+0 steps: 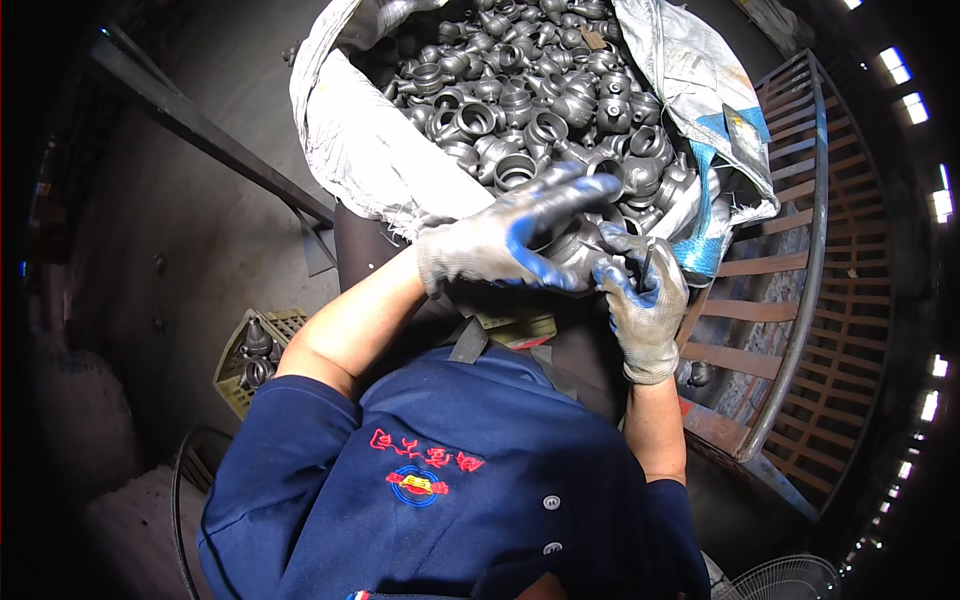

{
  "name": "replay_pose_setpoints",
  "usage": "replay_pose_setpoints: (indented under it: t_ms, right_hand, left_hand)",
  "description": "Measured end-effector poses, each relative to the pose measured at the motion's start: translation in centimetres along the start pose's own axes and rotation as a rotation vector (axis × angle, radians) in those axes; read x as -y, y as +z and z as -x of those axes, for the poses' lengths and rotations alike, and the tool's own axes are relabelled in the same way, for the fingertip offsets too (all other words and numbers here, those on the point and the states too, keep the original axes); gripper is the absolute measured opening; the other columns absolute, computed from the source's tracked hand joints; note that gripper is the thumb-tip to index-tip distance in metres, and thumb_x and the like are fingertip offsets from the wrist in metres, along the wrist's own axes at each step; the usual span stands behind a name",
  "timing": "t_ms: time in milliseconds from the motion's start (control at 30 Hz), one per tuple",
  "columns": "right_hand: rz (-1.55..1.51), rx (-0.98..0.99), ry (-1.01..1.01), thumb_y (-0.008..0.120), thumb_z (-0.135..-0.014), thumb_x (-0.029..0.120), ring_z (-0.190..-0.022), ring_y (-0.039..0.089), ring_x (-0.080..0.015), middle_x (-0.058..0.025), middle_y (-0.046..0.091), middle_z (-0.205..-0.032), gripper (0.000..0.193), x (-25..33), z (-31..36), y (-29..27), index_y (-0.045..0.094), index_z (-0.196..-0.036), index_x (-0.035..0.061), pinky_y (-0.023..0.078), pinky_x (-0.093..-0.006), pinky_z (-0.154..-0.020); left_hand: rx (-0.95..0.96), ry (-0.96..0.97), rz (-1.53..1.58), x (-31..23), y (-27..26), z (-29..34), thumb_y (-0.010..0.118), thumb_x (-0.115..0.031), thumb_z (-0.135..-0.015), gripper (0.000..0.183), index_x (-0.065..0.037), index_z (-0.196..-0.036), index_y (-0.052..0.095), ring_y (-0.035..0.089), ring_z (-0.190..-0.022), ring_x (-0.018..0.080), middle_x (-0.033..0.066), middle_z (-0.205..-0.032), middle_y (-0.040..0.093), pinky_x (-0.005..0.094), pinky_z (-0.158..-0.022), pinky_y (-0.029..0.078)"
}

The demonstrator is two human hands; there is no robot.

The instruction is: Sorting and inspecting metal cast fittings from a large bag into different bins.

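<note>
My left hand [505,235], in a grey knit glove with blue-coated patches, reaches over the near edge of the sack. Its fingers are stretched out and slightly blurred, apart from the thumb. A grey metal casting [575,250] lies beside that thumb, partly covered by the glove; whether they press together I cannot tell. My right hand [645,305], gloved alike, is closed around a thin dark rod-like tool [648,258]. Its fingertips are next to the same casting. Beyond both hands, a white woven sack [375,140] holds many similar round-mouthed castings [515,170].
A metal rack with wooden-looking slats [750,310] stands to the right. At left, a yellowish plastic crate [235,385] contains several dark castings. A dark metal beam [215,135] crosses the upper left. A fan guard [785,578] shows at the lower right.
</note>
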State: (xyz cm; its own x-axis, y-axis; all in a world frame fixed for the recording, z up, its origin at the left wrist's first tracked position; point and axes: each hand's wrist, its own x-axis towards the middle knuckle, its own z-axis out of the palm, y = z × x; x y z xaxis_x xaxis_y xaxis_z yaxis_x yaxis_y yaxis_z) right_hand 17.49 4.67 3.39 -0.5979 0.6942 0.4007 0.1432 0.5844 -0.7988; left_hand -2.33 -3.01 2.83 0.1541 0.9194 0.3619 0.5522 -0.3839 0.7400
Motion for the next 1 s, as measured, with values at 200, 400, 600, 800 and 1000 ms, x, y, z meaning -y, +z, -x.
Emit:
replay_pose_setpoints:
  t_ms: [200, 400, 600, 800, 1000]
  right_hand:
    - [0.035, -0.033, -0.035, 0.071, -0.071, 0.006, -0.071, 0.060, -0.0236, -0.0102, 0.060, -0.080, 0.023, -0.4, 0.2, -0.2, 0.062, -0.092, 0.0009, 0.047, -0.0300, -0.065]
    - [-0.084, -0.042, 0.127, 0.070, -0.074, 0.007, -0.065, 0.057, -0.0106, -0.0066, 0.059, -0.078, 0.021, -0.1, 0.2, -0.6, 0.063, -0.092, -0.0004, 0.045, -0.0241, -0.059]
    - [-0.204, -0.101, 0.190, 0.068, -0.079, 0.011, -0.068, 0.056, -0.0085, -0.0020, 0.060, -0.079, 0.023, -2.1, 0.6, -0.1, 0.062, -0.097, -0.0006, 0.046, -0.0231, -0.063]
    - [-0.755, -0.257, 0.456, 0.064, -0.081, 0.009, -0.039, 0.035, -0.0003, 0.0038, 0.052, -0.063, 0.027, -2.4, -1.1, -1.0, 0.059, -0.105, -0.0004, 0.024, -0.0138, -0.034]
    - [-0.645, -0.217, 0.797, 0.060, -0.085, 0.018, -0.038, 0.040, -0.0044, 0.0035, 0.049, -0.057, 0.020, -4.1, -0.7, -0.8, 0.057, -0.101, 0.0065, 0.028, -0.0180, -0.032]
  left_hand:
    - [-0.034, 0.054, -0.229, 0.3, 2.0, 0.0, 0.068, -0.037, -0.074, 0.078, -0.017, -0.139, 0.031, 0.035, -0.127, 0.0332, 0.0132, -0.132, 0.045, 0.0488, -0.105, 0.027]
    - [-0.222, 0.274, -0.393, -0.7, 3.7, 2.3, 0.069, -0.022, -0.074, 0.051, -0.010, -0.122, 0.054, 0.046, -0.120, 0.0285, 0.0070, -0.121, 0.056, 0.0479, -0.100, 0.035]
    - [-0.240, 0.314, -0.306, -1.5, 3.0, 2.8, 0.069, -0.016, -0.071, 0.044, -0.010, -0.113, 0.059, 0.052, -0.109, 0.0259, 0.0064, -0.103, 0.060, 0.0508, -0.098, 0.036]
    - [-0.673, -0.373, 1.261, 0.7, 4.2, 2.7, 0.049, -0.018, -0.093, 0.036, -0.001, -0.125, 0.044, 0.053, -0.107, 0.0155, 0.0081, -0.112, 0.055, 0.0312, -0.094, 0.043]
    - [-0.542, -0.418, 1.288, 0.9, 4.3, 3.6, 0.045, -0.020, -0.095, 0.033, 0.000, -0.120, 0.048, 0.054, -0.106, 0.0147, 0.0075, -0.107, 0.057, 0.0278, -0.094, 0.042]
